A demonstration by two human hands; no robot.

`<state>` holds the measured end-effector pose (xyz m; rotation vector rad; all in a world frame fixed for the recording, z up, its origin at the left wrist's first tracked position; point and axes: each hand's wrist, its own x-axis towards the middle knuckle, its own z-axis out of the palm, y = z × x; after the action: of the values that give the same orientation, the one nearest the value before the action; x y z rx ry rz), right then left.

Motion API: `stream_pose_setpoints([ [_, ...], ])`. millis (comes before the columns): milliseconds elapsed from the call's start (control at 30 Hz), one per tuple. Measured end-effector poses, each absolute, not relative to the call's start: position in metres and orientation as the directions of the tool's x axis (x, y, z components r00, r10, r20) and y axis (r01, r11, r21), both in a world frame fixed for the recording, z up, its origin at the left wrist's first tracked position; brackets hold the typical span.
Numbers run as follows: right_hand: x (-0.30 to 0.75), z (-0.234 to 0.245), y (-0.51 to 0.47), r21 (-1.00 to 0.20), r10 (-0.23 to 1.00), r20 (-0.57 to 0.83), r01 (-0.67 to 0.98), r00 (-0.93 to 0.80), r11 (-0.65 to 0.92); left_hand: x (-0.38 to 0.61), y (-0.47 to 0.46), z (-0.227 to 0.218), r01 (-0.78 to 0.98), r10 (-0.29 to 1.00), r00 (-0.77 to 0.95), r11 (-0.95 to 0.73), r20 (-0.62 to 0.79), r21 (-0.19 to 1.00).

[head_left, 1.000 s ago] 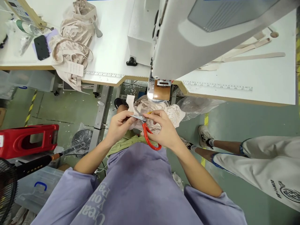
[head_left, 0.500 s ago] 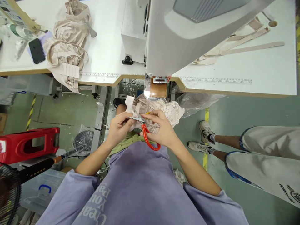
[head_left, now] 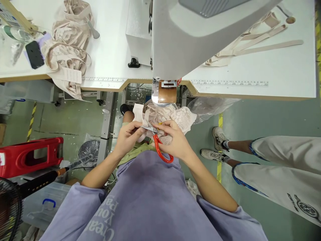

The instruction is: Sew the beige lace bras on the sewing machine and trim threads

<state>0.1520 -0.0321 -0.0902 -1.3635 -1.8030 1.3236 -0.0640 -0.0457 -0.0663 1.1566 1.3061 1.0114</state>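
Note:
My right hand (head_left: 174, 139) grips a pair of scissors (head_left: 160, 152) with red handles, its blades parted and pointing left toward my other hand. Pinched between the thumb and fingers of my left hand (head_left: 129, 137) is a beige fabric strap (head_left: 138, 111), its wide end sticking up past the fingertips. The blades lie right at the strap, by the left fingertips; whether they touch it I cannot tell. Behind both hands a heap of beige lace garments (head_left: 184, 118) hangs below the sewing machine (head_left: 164, 92), partly covered by my fingers.
On the white table (head_left: 107, 60) lie more lace garments (head_left: 69, 55), a phone (head_left: 34, 54) and loose straps (head_left: 253, 43). A red stool (head_left: 32, 155) and a fan (head_left: 8, 204) stand at left. Another person's legs (head_left: 276, 160) are close on the right.
The scissors and my right hand have shifted very slightly right and down. The table and machine appear a little further left as the view moves. Both grips stay the same.

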Motion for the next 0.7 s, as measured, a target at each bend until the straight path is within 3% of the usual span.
stream_pose_setpoints([
  [233, 0.198, -0.110, -0.041, -0.860, 0.947, -0.184, 0.510, -0.262, -0.026, -0.073, -0.043, -0.077, -0.150, 0.941, -0.011, 0.332, -0.338, 0.931],
  [367, 0.244, -0.110, -0.014, -0.753, 0.983, -0.150, 0.656, -0.102, -0.047, -0.076, -0.038, -0.073, -0.135, 0.936, -0.024, 0.346, -0.352, 0.928],
  [467, 0.275, -0.105, 0.037, -0.626, 0.995, -0.038, 0.773, 0.096, -0.098, -0.082, -0.034, -0.073, 0.023, 0.957, -0.068, 0.286, -0.284, 0.958],
  [533, 0.291, -0.102, 0.081, -0.526, 0.981, 0.066, 0.842, 0.181, -0.120, -0.092, -0.033, -0.076, 0.252, 0.975, -0.096, 0.217, -0.199, 0.943],
  [633, 0.309, -0.096, 0.141, -0.403, 0.973, 0.094, 0.902, 0.211, -0.157, -0.117, -0.031, -0.081, 0.591, 0.990, -0.043, 0.132, -0.132, 0.796],
  [700, 0.313, -0.094, 0.164, -0.407, 0.979, 0.050, 0.899, 0.198, -0.161, -0.138, -0.027, -0.086, 0.713, 0.985, 0.030, 0.099, -0.171, 0.694],
])
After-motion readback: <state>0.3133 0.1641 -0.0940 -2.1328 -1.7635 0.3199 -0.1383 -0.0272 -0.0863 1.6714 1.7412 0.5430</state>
